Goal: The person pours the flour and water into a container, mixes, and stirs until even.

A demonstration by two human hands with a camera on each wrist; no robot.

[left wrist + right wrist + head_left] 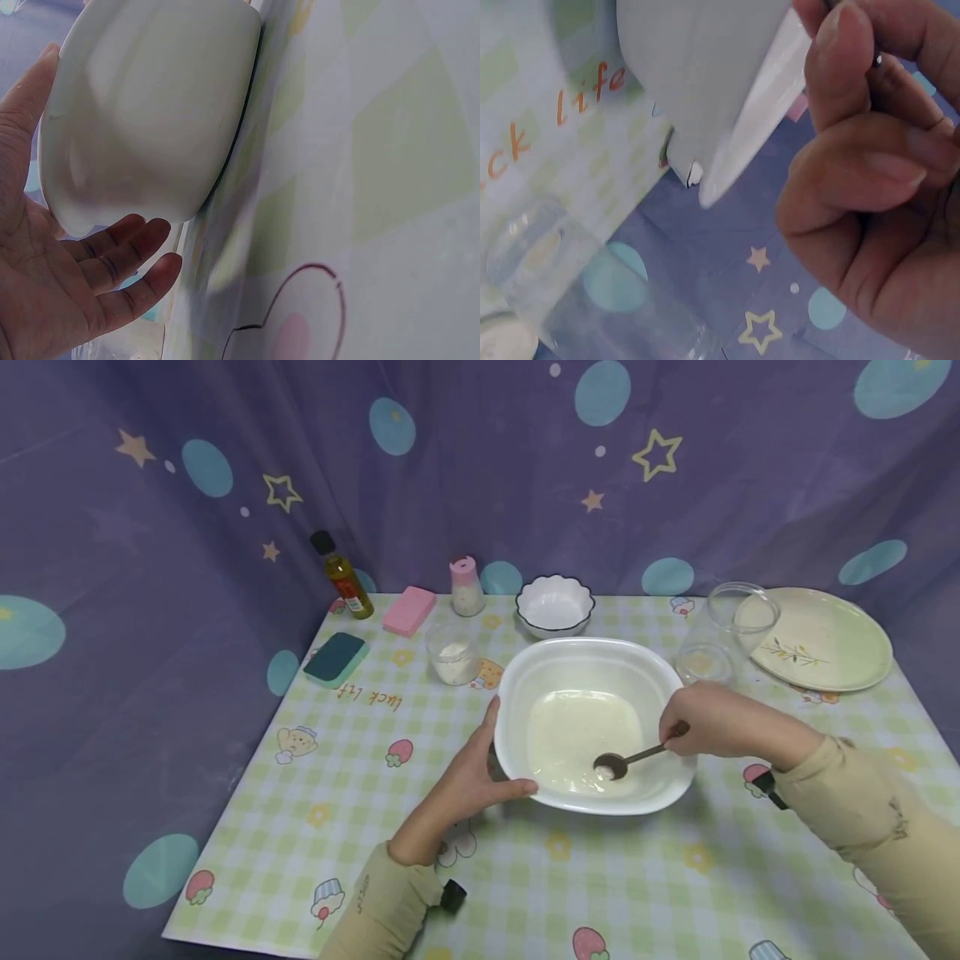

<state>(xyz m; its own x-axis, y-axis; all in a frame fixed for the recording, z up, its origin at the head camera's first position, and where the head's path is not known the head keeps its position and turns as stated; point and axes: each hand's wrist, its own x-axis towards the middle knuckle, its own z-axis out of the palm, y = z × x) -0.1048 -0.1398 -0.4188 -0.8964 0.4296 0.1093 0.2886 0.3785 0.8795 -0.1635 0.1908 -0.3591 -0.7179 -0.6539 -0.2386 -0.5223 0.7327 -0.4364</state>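
A large white bowl (pixel 592 667) stands at mid-table with pale, creamy liquid (pixel 581 731) in it. My left hand (pixel 472 777) holds the bowl's near left corner, the thumb at the rim and the other fingers by the outer wall. In the left wrist view three fingers (pixel 124 262) curl beside the bowl's side. My right hand (pixel 708 722) pinches the handle of a small dark brown spoon (pixel 613 766) over the bowl's right rim. The spoon's head is low over the liquid, with something white in it. In the right wrist view the fingers hide most of the handle.
Behind the bowl are a scalloped dish (pixel 555 603), a pink-topped shaker (pixel 467 589) and a clear cup of white powder (pixel 456 664). Farther left stand an oil bottle (pixel 347 583) and two sponges (pixel 335 660). A clear jar (pixel 705 643) and a plate (pixel 832 643) are at right.
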